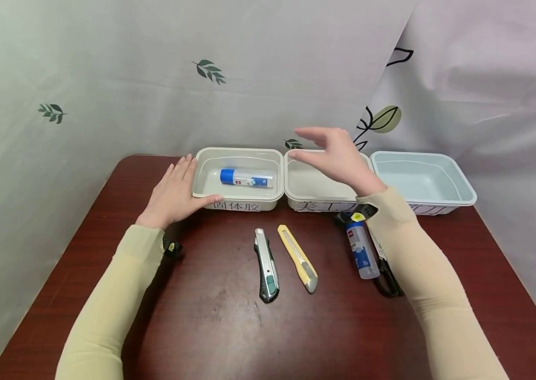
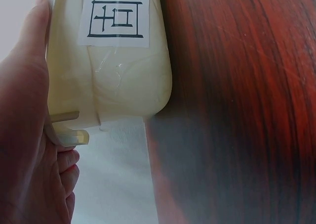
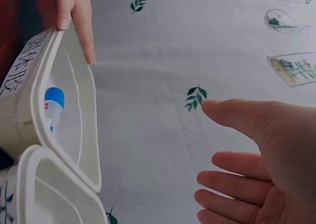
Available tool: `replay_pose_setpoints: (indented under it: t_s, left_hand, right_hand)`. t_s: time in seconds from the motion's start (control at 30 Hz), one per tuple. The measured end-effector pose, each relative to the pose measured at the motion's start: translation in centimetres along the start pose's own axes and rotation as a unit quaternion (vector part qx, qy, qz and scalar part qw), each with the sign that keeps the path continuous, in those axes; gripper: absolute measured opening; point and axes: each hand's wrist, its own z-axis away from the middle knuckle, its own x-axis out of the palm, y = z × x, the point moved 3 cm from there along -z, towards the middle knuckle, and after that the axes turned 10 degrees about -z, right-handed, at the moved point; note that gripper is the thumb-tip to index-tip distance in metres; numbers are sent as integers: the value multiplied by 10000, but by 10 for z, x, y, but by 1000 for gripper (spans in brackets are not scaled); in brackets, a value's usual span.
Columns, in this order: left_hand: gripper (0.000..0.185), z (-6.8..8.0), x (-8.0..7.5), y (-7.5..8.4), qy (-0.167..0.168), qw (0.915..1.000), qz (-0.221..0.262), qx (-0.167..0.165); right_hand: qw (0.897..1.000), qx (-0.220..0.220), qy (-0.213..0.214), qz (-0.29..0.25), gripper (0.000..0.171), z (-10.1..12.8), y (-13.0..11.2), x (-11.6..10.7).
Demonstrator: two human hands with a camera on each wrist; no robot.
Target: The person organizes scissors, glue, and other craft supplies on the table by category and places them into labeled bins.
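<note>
The dark red desk (image 1: 210, 327) carries three trays (image 1: 237, 179) at the back, two knives (image 1: 266, 265), a glue bottle (image 1: 360, 250) and scissors (image 1: 388, 282).

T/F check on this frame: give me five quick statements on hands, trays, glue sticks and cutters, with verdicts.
1. The left hand rests against the cream plastic tray on the left. True.
2. The right hand holds a glue stick. False: it hovers empty over the middle cream tray.
3. A blue-capped glue stick lies in the left tray. True.
4. The pale blue tray holds a cutter. False: nothing shows in it.
5. The yellow utility knife and grey-green utility knife lie on the dark red wooden table. True.
</note>
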Motion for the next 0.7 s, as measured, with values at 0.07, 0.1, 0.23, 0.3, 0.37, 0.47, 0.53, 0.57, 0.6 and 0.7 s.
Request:
replay_pose_setpoints:
  t_s: [0.07,0.1,0.23,0.3,0.37,0.47,0.53,0.57,0.6,0.7]
  left_hand:
    - [121,0,0,0,9,10000,16,10]
    - [121,0,0,0,12,10000,22,11]
    - [121,0,0,0,22,10000,41,14]
    - [121,0,0,1,14,10000,45,6]
    - [120,1,0,0,10,10000,58,-6]
    - [121,1,0,0,1,10000,76,-15]
    - [121,1,0,0,2,10000,78,-14]
    - [121,1,0,0,4,10000,78,-11]
    - [121,1,0,0,4,10000,82,-9]
    - [121,1,1,0,22,9999,99,-2]
  right_hand:
    - [9999,68,70,-22,62,8,3,-6]
    - [9999,102,94,-31,62,12,4,-8]
    - [9996,169,184,-94,62,26,10,-18]
    - [9995,192,220,-82,62,33,12,-22]
    - [9994,240,259,-61,62,39,14,-25]
    - [9989,368,301,-6,63,50,16,-31]
    - [9983,477,328,-4,65,56,18,-34]
    - [9979,535,350,-24,65,60,18,-36]
    - [9975,597,366,-28,66,63,19,-37]
    - [9961,783,404,-90,68,74,21,-41]
